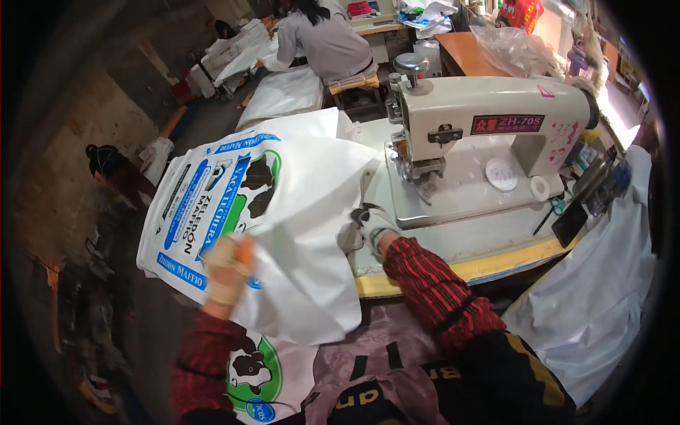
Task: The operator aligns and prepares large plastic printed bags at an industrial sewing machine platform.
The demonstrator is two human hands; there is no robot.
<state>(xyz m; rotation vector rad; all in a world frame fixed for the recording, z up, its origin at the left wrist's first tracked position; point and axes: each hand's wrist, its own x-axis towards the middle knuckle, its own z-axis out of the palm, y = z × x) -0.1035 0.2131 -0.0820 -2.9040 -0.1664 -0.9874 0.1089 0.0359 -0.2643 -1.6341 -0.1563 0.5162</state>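
Observation:
A large white sack [304, 212] with blue lettering and a cow picture lies over a stack of similar sacks, left of a sewing machine [489, 127]. Its near part is folded and hangs past the table edge. My left hand [225, 273], in a pale glove, is at the sack's fold. Motion smears its fingers, and something orange shows by them. My right hand [375, 225] wears a white glove with dark fingertips. Its fingers are curled at the sack's right edge, over the machine table [418, 255]. Another printed sack [280, 368] hangs by my lap.
A phone [569, 225], green-handled scissors [558, 205] and a white tape roll [540, 187] lie at the table's right. White sheeting [588, 304] drapes beside it. One person [322, 42] sits ahead with their back to me; another [117, 170] bends at the left.

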